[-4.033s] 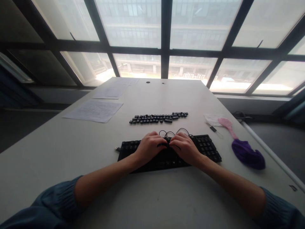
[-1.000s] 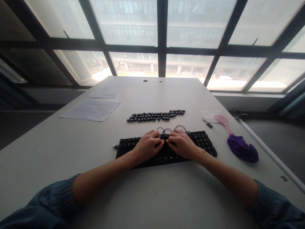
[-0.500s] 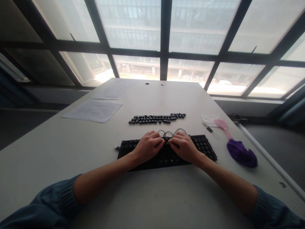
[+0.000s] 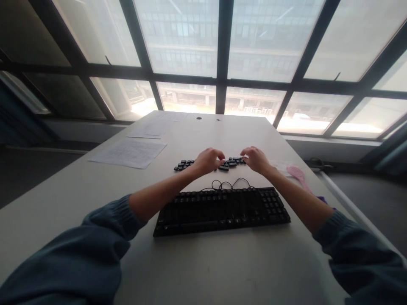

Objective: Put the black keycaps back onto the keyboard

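A black keyboard lies on the white table with its middle area bare of keycaps; keys remain at its right end, along the bottom and partly along the top row. Behind it, loose black keycaps are laid out in rows. My left hand reaches over the middle of these rows and hides some of them; its thumb and forefinger are curved and apart. At the right end of the rows, my right hand has thumb and forefinger spread beside the last keycaps. No keycap shows between the fingers of either hand.
A thin black cable loops behind the keyboard. Printed sheets lie at the left. To the right are a pink brush-like item, partly covered purple cloth and a clear plastic bag. Windows stand beyond the table.
Both hands have left the middle of the keyboard and moved forward to the loose keycaps. Their fingers have parted from a pinch. The view has tilted up slightly.
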The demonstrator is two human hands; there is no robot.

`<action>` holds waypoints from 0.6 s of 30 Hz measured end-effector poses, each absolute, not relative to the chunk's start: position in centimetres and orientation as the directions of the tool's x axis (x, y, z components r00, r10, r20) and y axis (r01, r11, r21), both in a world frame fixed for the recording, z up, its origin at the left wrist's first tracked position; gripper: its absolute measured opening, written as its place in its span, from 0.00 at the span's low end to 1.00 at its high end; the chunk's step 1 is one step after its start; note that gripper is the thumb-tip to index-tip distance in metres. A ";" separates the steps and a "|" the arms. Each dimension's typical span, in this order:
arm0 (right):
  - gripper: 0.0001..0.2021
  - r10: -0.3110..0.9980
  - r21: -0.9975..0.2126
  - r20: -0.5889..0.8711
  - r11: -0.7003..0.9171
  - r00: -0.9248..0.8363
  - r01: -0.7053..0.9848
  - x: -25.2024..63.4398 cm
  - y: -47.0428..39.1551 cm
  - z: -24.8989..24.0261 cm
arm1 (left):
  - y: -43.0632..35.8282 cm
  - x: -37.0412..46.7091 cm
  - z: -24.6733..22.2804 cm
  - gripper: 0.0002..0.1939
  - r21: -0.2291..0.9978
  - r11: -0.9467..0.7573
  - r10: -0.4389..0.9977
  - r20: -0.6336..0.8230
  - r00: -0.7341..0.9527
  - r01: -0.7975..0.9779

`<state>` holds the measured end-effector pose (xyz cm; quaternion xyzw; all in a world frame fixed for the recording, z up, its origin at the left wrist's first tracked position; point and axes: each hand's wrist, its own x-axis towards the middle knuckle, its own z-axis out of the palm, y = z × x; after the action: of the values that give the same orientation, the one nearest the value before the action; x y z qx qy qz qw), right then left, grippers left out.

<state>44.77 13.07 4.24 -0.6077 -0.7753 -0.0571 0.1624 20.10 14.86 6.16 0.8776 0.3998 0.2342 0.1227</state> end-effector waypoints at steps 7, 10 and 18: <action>0.08 0.950 -0.034 0.192 0.257 -0.247 0.966 44.0 17.7 3.3 | 21.2 24.5 3.0 0.07 0.379 -0.587 0.809 0.230 0.542 0.716; 0.08 0.952 -0.013 0.139 0.277 -0.272 0.961 43.6 18.6 3.2 | 22.4 25.3 2.1 0.08 0.382 -0.577 0.814 0.195 0.547 0.722; 0.08 0.942 -0.005 0.008 0.336 -0.336 0.942 42.7 20.0 4.0 | 24.1 26.6 0.7 0.08 0.420 -0.584 0.798 0.140 0.586 0.695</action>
<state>42.68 19.96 3.97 -0.5760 -0.8174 -0.0001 0.0047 26.60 24.13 0.71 0.8756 0.4261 0.1589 0.1626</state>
